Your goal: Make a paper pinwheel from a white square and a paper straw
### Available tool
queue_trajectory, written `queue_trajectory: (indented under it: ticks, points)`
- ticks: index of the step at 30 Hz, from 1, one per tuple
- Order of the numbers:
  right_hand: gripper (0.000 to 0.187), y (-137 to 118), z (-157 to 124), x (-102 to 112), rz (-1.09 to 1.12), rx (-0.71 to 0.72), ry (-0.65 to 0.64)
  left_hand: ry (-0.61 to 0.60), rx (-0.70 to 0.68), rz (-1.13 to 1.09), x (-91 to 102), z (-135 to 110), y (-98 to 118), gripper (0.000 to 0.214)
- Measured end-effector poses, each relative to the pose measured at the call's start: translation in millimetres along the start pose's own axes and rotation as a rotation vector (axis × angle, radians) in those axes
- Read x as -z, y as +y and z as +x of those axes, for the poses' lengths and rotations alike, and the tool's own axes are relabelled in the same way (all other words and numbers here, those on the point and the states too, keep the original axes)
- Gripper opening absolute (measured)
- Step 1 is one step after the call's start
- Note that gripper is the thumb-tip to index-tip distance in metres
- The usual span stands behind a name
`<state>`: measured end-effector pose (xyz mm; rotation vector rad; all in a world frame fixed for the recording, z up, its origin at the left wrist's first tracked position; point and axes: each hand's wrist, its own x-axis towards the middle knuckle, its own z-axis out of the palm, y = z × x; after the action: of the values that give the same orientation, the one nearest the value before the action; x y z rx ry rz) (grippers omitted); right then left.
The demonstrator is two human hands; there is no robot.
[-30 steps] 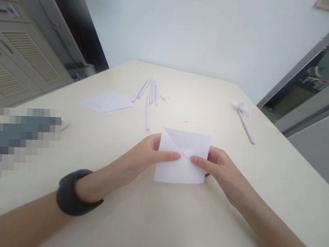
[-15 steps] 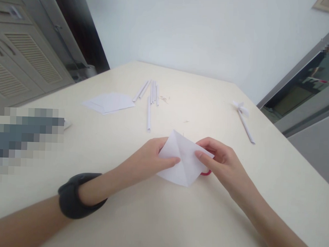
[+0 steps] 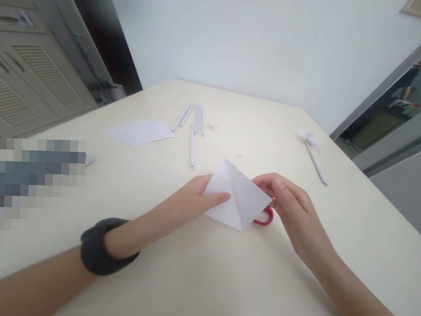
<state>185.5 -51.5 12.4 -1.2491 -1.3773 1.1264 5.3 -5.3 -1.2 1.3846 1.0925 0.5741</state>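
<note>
A white square of paper [image 3: 245, 191] with a crease across it is held just above the table, tilted. My left hand [image 3: 204, 194] is closed on its left side, thumb on top and the other fingers hidden underneath. At the right corner of the sheet is my right hand [image 3: 290, 202]. Its thumb is lifted off the paper, while its fingertips are partly hidden behind the edge. Under the sheet lies a pair of scissors, of which only a red handle loop [image 3: 271, 217] shows.
Beyond my hands lie several rolled paper tubes [image 3: 192, 146]. To their left is a stack of paper sheets [image 3: 152, 133]. A paper pinwheel on a tube [image 3: 316, 161] lies at the right. Small scraps [image 3: 210, 127] dot the table [image 3: 206, 277], which meets a wall behind.
My right thumb has come up off the paper, and the right hand has shifted slightly. More of the red scissor handle shows. My left hand keeps its hold on the sheet.
</note>
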Motion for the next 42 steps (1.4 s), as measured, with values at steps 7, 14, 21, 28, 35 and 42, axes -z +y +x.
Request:
queue_trajectory:
  ticks: [7,14,21,28,35,42]
  points:
    - [0.022,6,0,-1,-0.132,0.018,-0.131,-0.046,0.0,-0.12,5.4,-1,-5,0.042]
    - [0.007,18,0,-7,-0.33,0.038,-0.134,-0.224,-0.048,-0.138,3.3,-5,5,0.045]
    - [0.011,19,-1,-11,-0.29,-0.008,-0.216,-0.327,-0.095,-0.174,-0.3,-8,9,0.046]
    - [0.01,16,1,-3,-0.242,-0.063,-0.175,-0.23,-0.055,-0.253,-0.8,-2,0,0.056]
    - [0.015,12,7,5,-0.067,-0.213,-0.039,-0.12,-0.125,-0.221,8.5,6,-6,0.047]
    - [0.02,15,7,11,-0.084,-0.146,-0.043,-0.057,-0.141,-0.017,8.5,2,6,0.035]
